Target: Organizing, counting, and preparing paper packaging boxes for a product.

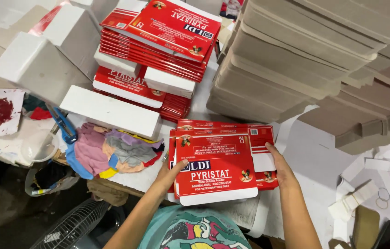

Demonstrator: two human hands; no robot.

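Both hands are on it: the left hand grips the near-left edge of a small stack of flat red carton sleeves, the right hand clasps its right edge, the stack resting on the white worktable beside grey board stacks.

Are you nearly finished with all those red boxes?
Hard to say. Done, it seems: white boxes and a tall red stack at the back. In hand: the left hand and right hand hold a small pile of flat red sheets by its edges. Left: a big heap of grey boards on the right looks unused, so probably plenty remains.
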